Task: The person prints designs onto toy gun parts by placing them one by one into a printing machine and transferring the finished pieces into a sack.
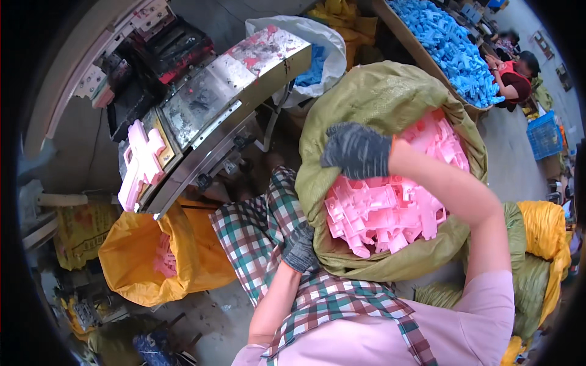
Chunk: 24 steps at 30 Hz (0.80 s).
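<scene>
A large olive-green woven sack [403, 91] stands before me, its mouth wide and its rim rolled outward. Pink plastic toy-gun-shaped parts [384, 210] fill it. My right hand [357, 151], in a dark grey knit glove, reaches across the opening and is closed on the sack's far-left rim, above the pink parts. My left hand [300, 249], gloved alike, is closed on the sack's near-left edge, beside my checked apron [244, 229]; its fingertips are partly hidden.
At left is a metal machine table [226, 85] with pink parts [143, 161] on its end. Below it stands a yellow sack [143, 268] holding some pink pieces. Blue parts [439, 46] fill a big box at the far right, near another person [519, 76]. Full sacks [537, 244] stand at right.
</scene>
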Each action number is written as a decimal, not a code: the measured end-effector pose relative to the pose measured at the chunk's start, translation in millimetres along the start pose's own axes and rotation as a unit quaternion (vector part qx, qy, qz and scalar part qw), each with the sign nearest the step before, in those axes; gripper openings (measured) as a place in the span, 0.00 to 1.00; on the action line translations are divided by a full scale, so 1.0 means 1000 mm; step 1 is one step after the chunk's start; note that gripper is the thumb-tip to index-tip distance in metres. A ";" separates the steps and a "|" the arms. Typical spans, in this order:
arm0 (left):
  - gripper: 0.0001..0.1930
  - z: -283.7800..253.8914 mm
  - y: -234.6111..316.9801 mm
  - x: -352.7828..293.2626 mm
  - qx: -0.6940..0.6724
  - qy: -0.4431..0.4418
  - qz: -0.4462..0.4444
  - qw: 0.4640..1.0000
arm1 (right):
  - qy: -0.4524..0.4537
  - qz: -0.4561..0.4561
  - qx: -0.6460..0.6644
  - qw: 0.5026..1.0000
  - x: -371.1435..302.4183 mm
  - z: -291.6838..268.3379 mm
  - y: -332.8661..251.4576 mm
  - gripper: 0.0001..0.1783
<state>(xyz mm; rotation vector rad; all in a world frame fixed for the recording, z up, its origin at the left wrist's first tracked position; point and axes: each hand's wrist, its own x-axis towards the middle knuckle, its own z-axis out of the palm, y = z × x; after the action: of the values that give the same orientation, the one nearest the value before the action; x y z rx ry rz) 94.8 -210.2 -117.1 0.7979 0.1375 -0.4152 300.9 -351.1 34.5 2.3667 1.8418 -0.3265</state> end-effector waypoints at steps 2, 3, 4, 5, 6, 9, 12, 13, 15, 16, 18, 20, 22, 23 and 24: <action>0.22 -0.011 0.014 -0.001 0.604 0.052 -0.021 0.795 | 0.079 -0.066 0.102 0.989 0.012 0.008 0.026 0.14; 0.17 -0.005 0.011 -0.001 0.247 0.146 0.004 0.958 | 0.107 -0.106 0.156 0.976 0.022 0.008 0.038 0.15; 0.12 0.001 0.010 0.001 -0.150 0.223 0.034 0.963 | -0.061 -0.042 0.189 0.979 0.035 -0.020 0.041 0.19; 0.13 0.008 0.017 0.002 -0.080 0.243 0.127 0.958 | -0.093 -0.057 0.264 0.958 0.051 -0.022 0.053 0.19; 0.15 0.013 0.019 0.003 0.060 0.304 0.232 0.922 | -0.124 -0.066 0.335 0.932 0.062 -0.024 0.066 0.20; 0.28 0.055 0.038 0.017 0.286 0.352 0.399 0.797 | -0.106 -0.134 0.434 0.884 0.091 -0.014 0.075 0.17; 0.34 0.070 0.050 0.050 0.517 0.334 0.385 0.688 | -0.171 0.009 0.575 0.800 0.110 -0.024 0.055 0.22; 0.34 0.064 0.051 0.065 0.572 0.334 0.363 0.655 | -0.188 0.017 0.639 0.745 0.114 -0.019 0.055 0.26; 0.23 0.041 0.045 0.093 0.412 0.300 0.344 0.789 | -0.096 -0.084 0.565 0.815 0.107 -0.002 0.079 0.28; 0.20 0.027 0.051 0.100 0.340 0.244 0.338 0.843 | -0.010 -0.184 0.475 0.861 0.101 0.003 0.090 0.29; 0.17 -0.008 0.079 0.100 0.178 0.186 0.205 0.944 | -0.015 0.068 0.459 0.886 0.078 -0.036 0.060 0.39; 0.17 -0.043 0.071 0.110 -0.099 0.044 0.162 0.981 | 0.020 0.069 0.249 0.966 0.044 -0.057 0.042 0.44; 0.18 -0.045 0.070 0.112 -0.121 0.007 0.133 0.984 | 0.150 0.032 -0.021 0.988 0.008 -0.039 0.030 0.44; 0.18 -0.047 0.071 0.111 -0.142 -0.025 0.103 0.984 | 0.147 0.047 -0.043 0.987 -0.005 -0.030 0.022 0.40; 0.18 -0.048 0.074 0.108 -0.161 -0.055 0.072 0.983 | 0.150 0.046 -0.092 0.983 -0.012 -0.018 0.024 0.37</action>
<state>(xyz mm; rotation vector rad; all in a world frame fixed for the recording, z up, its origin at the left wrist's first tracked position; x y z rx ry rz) 225.0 -163.0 -130.9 0.4606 0.0416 -0.2893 323.1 -364.0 53.9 2.4670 1.7782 0.2143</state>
